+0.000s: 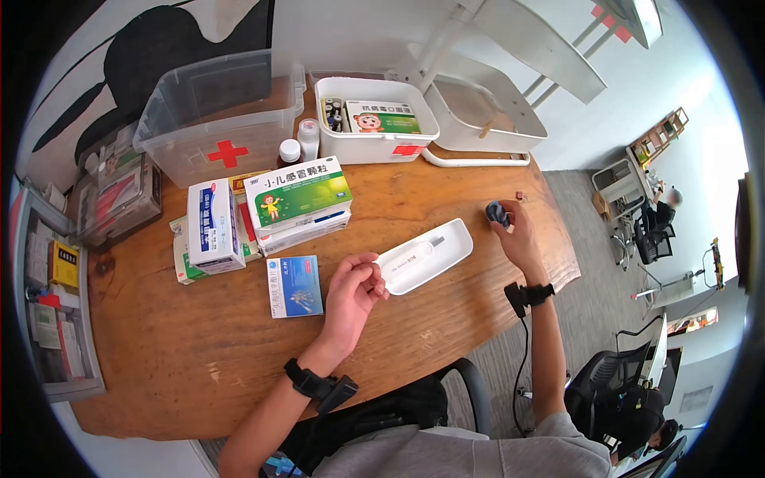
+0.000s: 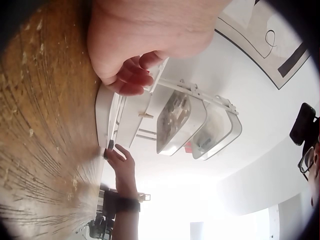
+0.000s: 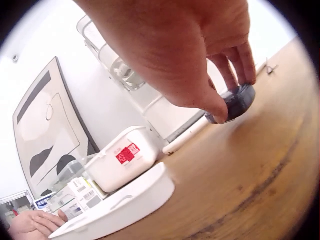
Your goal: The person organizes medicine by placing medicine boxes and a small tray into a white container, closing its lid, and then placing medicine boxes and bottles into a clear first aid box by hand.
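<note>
My right hand (image 1: 519,236) is over the right part of the wooden table and pinches a small, rounded, dark blue-black object (image 1: 498,213) between thumb and fingertips. In the right wrist view the dark object (image 3: 241,101) looks glossy and sits close over the tabletop; I cannot tell its kind. My left hand (image 1: 351,295) has loosely curled fingers with nothing visible in them. Its fingertips are right at the left end of a shallow white tray (image 1: 406,279), which has small printing and a grey mark inside. A blue and white medicine box (image 1: 295,287) lies left of this hand.
Stacked medicine boxes (image 1: 299,195) stand at the middle left, with two bottles (image 1: 289,151) behind. Along the back are a clear bin (image 1: 187,163) with a red cross, a white box (image 1: 374,151) holding medicine, and another white container (image 1: 486,135). A glass-fronted cabinet (image 1: 100,350) borders the left.
</note>
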### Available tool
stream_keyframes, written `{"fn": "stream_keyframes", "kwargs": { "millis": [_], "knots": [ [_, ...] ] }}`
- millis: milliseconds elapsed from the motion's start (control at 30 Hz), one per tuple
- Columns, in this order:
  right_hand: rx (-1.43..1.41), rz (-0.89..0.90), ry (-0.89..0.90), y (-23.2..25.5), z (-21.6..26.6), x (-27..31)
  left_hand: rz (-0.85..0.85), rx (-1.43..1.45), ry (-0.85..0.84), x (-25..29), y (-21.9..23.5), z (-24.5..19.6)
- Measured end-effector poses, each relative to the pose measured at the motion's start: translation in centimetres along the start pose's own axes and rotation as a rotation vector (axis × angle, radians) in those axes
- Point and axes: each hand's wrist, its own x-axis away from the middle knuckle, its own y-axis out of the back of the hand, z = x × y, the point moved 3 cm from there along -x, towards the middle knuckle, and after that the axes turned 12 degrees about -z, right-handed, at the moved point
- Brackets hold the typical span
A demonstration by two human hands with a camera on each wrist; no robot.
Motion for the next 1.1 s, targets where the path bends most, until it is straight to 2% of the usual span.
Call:
{"fn": "stream_keyframes", "kwargs": {
  "millis": [33, 100, 133, 167, 200, 233, 267, 367, 400, 467, 500, 567, 900, 967, 1100],
  "knots": [
    [-0.003, 0.007, 0.005, 0.3, 1.2, 0.3, 0.006, 0.004, 0.002, 0.0, -0.1, 0.0],
    [-0.128, 0.046, 0.122, 2.0, 6.5, 1.3, 0.003, 0.013, 0.005, 0.0, 0.1, 0.0],
    [-0.157, 0.151, 0.166, 2.6, 9.2, 1.9, 0.0, 0.011, 0.006, 0.0, 0.1, 0.1],
    [-0.154, 0.151, 0.16, 3.0, 10.9, 2.2, 0.001, 0.007, 0.008, 0.0, 0.1, 0.2],
    [-0.168, 0.299, 0.232, 3.0, 12.5, 2.6, 0.003, 0.005, 0.014, -0.1, 0.0, 0.3],
    [-0.182, 0.445, 0.303, 3.0, 13.9, 3.0, 0.005, -0.002, 0.01, -0.1, 0.1, 0.3],
    [-0.139, 0.517, 0.321, 3.1, 14.8, 3.2, 0.006, -0.009, 0.004, -0.1, 0.0, 0.2],
    [-0.093, 0.576, 0.407, 2.7, 15.5, 3.0, 0.0, 0.001, 0.009, 0.1, -0.2, 0.0],
    [-0.093, 0.578, 0.413, 2.5, 15.3, 2.7, -0.002, 0.005, 0.005, 0.1, -0.1, -0.1],
    [-0.135, 0.58, 0.311, 2.0, 14.1, 2.0, 0.006, -0.016, 0.004, 0.0, -0.1, 0.0],
    [-0.134, 0.584, 0.314, 1.7, 14.0, 2.0, 0.003, -0.013, 0.002, 0.1, -0.1, 0.0],
    [-0.14, 0.468, 0.403, 1.6, 14.2, 2.1, 0.009, -0.014, 0.004, 0.1, -0.2, 0.0],
    [-0.055, 0.478, 0.332, 1.9, 14.0, 3.0, 0.015, -0.002, 0.005, 0.0, -0.1, 0.1],
    [-0.065, 0.407, 0.463, 2.5, 15.7, 3.1, 0.014, -0.003, 0.005, 0.1, -0.2, 0.1],
    [0.012, 0.459, 0.551, 1.1, 15.5, 3.4, 0.011, -0.003, 0.016, 0.1, -0.2, 0.2]
  ]
}}
